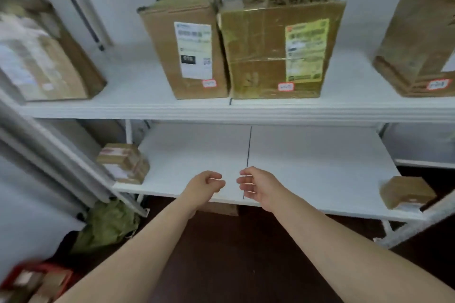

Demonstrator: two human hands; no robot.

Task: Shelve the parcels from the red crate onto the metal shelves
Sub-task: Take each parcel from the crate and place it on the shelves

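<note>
Hovering our left hand [205,186] and right hand [256,188], each grip loosely spread and empty, over the lower shelf [307,155], we should swing toward seven o'clock, where parcels [37,283] wait in the red crate [14,275].

We see four cardboard boxes on the upper shelf [147,108]: two touching in the middle [187,44] [278,47], one at each end [41,56] [418,39]. The lower shelf [307,155] carries a small parcel stack at left [123,162] and a small box at right [406,192]. On the floor [234,253] sit a red crate [14,275] and a green bag [105,224].
</note>
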